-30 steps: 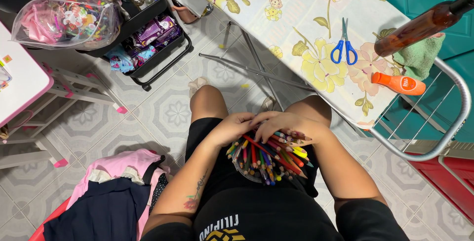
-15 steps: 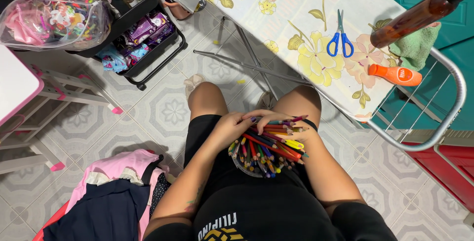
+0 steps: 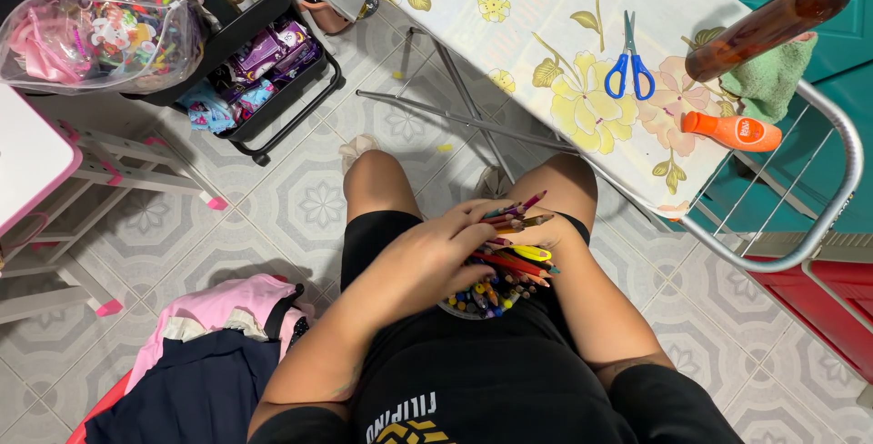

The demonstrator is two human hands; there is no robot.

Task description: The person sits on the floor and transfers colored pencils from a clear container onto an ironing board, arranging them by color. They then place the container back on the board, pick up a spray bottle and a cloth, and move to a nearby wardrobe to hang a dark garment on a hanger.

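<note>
Both hands in a lapful of coloured pencils

The left hand [image 3: 435, 258] lies spread, fingers open, over the coloured pencils [image 3: 505, 267] bunched in a round container [image 3: 455, 308] on the person's lap; the right hand [image 3: 536, 230], mostly hidden, grips several pencils. Blue scissors [image 3: 629, 71] lie well apart on the floral table [image 3: 546, 35].

Clear bag [image 3: 100, 35] of pink trinkets top left; purple packets [image 3: 277, 51] in black cart [image 3: 293, 103]
</note>
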